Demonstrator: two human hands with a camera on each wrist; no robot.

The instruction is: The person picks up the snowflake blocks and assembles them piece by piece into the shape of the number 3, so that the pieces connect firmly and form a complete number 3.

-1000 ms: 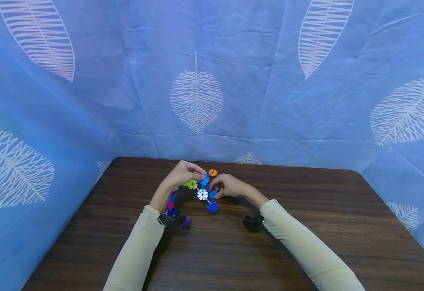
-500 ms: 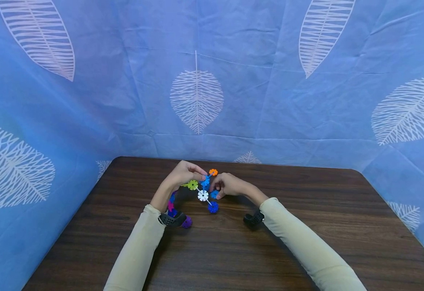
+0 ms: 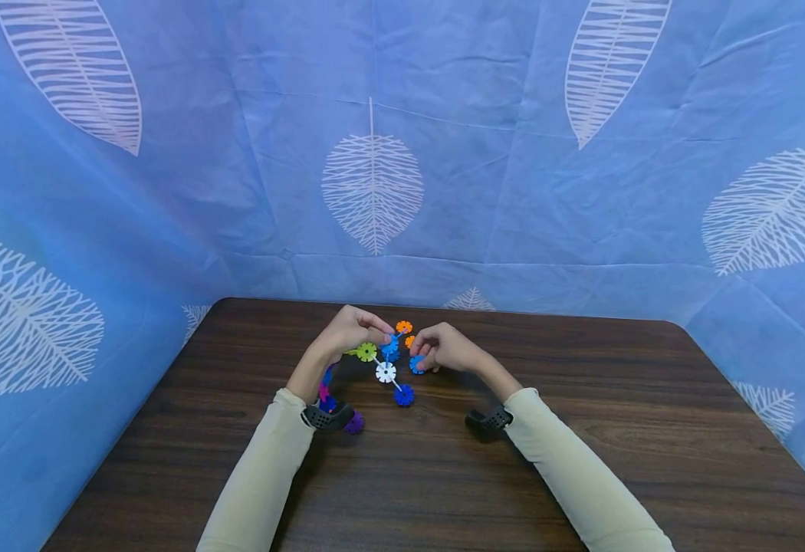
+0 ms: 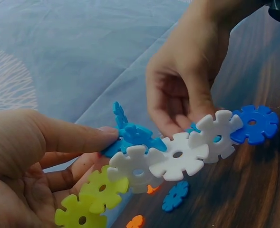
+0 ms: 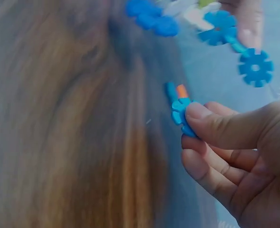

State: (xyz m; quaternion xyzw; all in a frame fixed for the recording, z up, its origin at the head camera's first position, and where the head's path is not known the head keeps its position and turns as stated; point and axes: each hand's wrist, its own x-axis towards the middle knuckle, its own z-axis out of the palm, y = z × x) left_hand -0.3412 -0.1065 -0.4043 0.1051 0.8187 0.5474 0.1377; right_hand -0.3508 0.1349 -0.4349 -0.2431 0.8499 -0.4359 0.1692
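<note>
My left hand [image 3: 350, 331] grips a chain of interlocked notched flower-shaped plastic discs, its thumb and fingers pinching the light blue discs [image 4: 135, 135]. White discs [image 4: 178, 156], yellow-green discs [image 4: 103, 188] and a dark blue disc [image 4: 255, 124] make up the rest of the chain in the left wrist view. To its right, my right hand [image 3: 447, 349] pinches a single light blue disc [image 5: 180, 115] between thumb and forefinger, apart from the chain. In the left wrist view, the right hand's fingertips are partly hidden behind the white discs.
A loose light blue disc [image 4: 176, 195] and an orange disc [image 4: 136, 222] lie below the chain. Orange discs [image 3: 404, 327] also show near the right hand. A purple disc [image 3: 354, 422] and other coloured discs sit by the left wrist. Blue leaf-print cloth [image 3: 444, 192] hangs behind the brown table [image 3: 582, 429].
My right hand has drawn slightly right, away from the chain, with the light blue disc in its fingers. A second orange disc has come into sight. The left hand stays almost still.
</note>
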